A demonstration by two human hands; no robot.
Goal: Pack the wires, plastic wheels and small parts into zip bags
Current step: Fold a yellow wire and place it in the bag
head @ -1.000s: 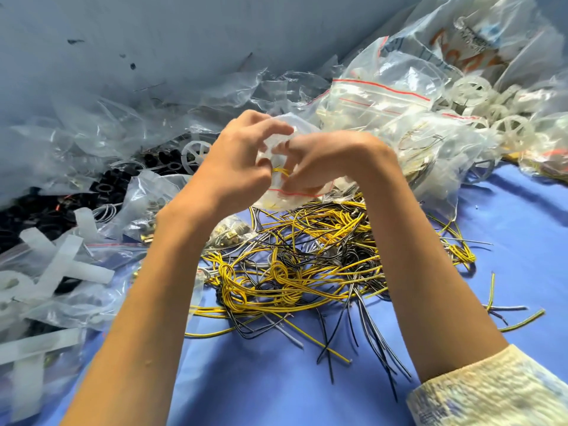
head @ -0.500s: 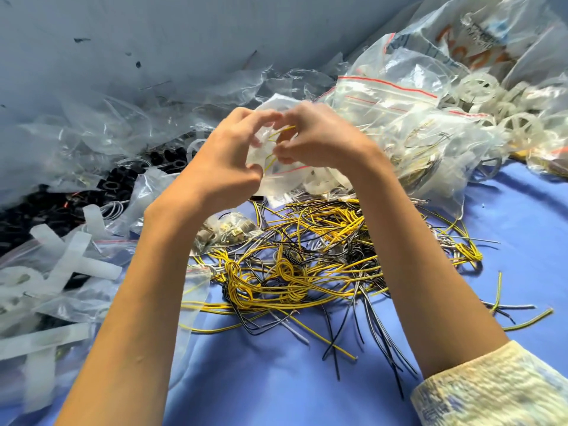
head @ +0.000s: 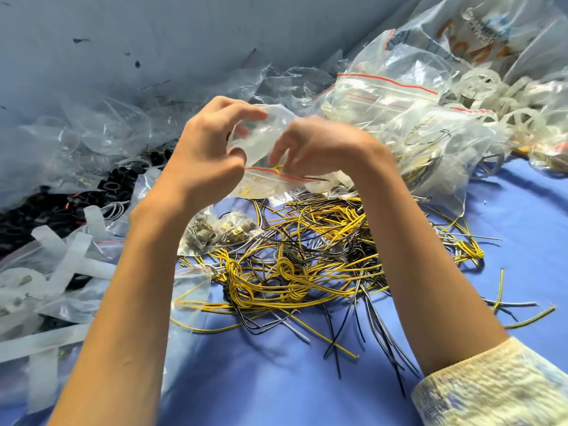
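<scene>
Nearest us, at the bottom of the frame, the blue cloth [head: 276, 382] lies under both forearms. A patterned sleeve [head: 491, 388] shows at the lower right.

Just beyond, at centre, the loose wires [head: 307, 259] lie in a yellow and black tangle, not yet packed. A small bag of metal parts [head: 221, 232] touches the tangle's left edge.

Above the tangle, both hands hold one zip bag [head: 261, 142] off the cloth. The left hand [head: 209, 149] pinches its upper edge between thumb and curled fingers. The right hand [head: 319, 146] presses curled fingertips onto the bag just above its red seal line.

Half a second ago the hands were bunched together over the bag. Now they are apart, the bag is spread between them, and the seal line faces us. A yellow strand shows at that line. We judge this bag loaded and close to sealing; a strand across the seal could prevent closure.

To the left lie white strips [head: 70, 259] and black parts [head: 30, 216]. At the upper right are the filled bags [head: 393, 96] and plastic wheels [head: 479, 84]. Empty bags [head: 92, 133] crowd the wall at the upper left.
</scene>
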